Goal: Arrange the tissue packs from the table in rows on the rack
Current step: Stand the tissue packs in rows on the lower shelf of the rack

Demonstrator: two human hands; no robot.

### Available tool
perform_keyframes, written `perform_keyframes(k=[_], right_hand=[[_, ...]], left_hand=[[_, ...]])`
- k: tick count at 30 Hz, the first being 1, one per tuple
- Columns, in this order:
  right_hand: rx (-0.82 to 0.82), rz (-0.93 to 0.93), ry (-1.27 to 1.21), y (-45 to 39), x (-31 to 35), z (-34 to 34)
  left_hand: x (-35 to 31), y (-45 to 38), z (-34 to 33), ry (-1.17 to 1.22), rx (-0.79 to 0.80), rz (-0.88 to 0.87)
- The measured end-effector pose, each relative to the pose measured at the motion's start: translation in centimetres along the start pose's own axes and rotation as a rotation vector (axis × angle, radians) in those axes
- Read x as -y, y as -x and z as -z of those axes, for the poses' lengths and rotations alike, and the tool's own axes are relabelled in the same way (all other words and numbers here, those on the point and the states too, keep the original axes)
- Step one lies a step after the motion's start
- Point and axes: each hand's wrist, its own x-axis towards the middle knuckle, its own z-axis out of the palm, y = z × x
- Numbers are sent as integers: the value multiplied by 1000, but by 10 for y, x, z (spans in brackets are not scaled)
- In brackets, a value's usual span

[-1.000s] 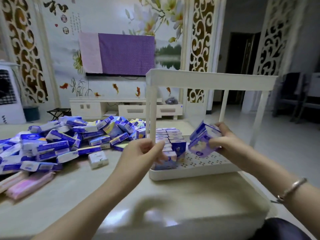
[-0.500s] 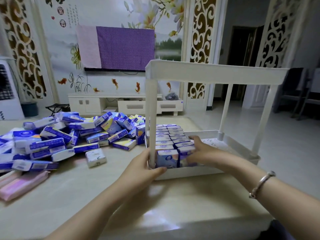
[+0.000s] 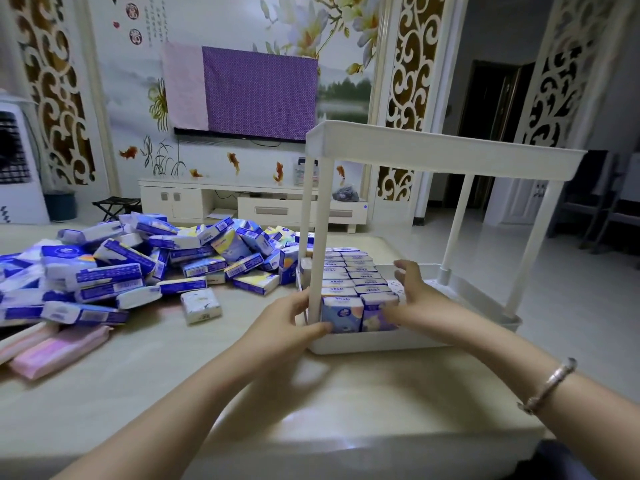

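A white two-tier rack [image 3: 381,342] stands on the table at the right. Two rows of blue-and-white tissue packs [image 3: 349,271] stand upright in its lower tray, filling the left half. My left hand [image 3: 287,317] rests at the front left post, thumb against the front left pack [image 3: 341,313]. My right hand [image 3: 412,296] lies with straight fingers along the right side of the right row, thumb at the front right pack [image 3: 375,315]. Neither hand carries a pack. A large loose pile of tissue packs [image 3: 138,268] lies on the table to the left.
One white pack [image 3: 201,304] lies alone between the pile and the rack. Pink packs [image 3: 55,351] sit at the table's left front. The rack's top shelf [image 3: 443,157] hangs over the tray. The table edge [image 3: 346,445] runs close in front.
My right hand brought down the packs it was holding, set them at the front of the right row and let go. Both hands now press against the rows.
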Motion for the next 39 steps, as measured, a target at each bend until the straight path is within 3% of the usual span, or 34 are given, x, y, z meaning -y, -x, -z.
perform_keyframes(k=[5,14,17,20,23,25,29,32,35,39], right_hand=[[-273,291,-29,18,13,-5],[-61,616,-149,-1,107,-86],[-50,649,-102,-30,134,-117],[-81,655,-48,-73,156,-147],[-152,644,6,-116,172,-171],[-209,664,36,-137,185,-179],[-154,667,162,-169,205,-187],[-276,644,154,-177,209,-193],[-379,657,-39,-166,204,-197],[-307,586,-508,-140,195,-191]], left_hand=[[-3,10,21,-87,-126,89],[28,41,107,-313,-520,92],[39,42,145,-605,-638,96],[48,37,176,-976,-562,209],[59,36,187,-1119,-538,234],[63,37,190,-1140,-548,215],[65,44,201,-1126,-487,276],[64,48,208,-1033,-464,309],[58,47,209,-1017,-525,281],[53,43,210,-884,-658,241]])
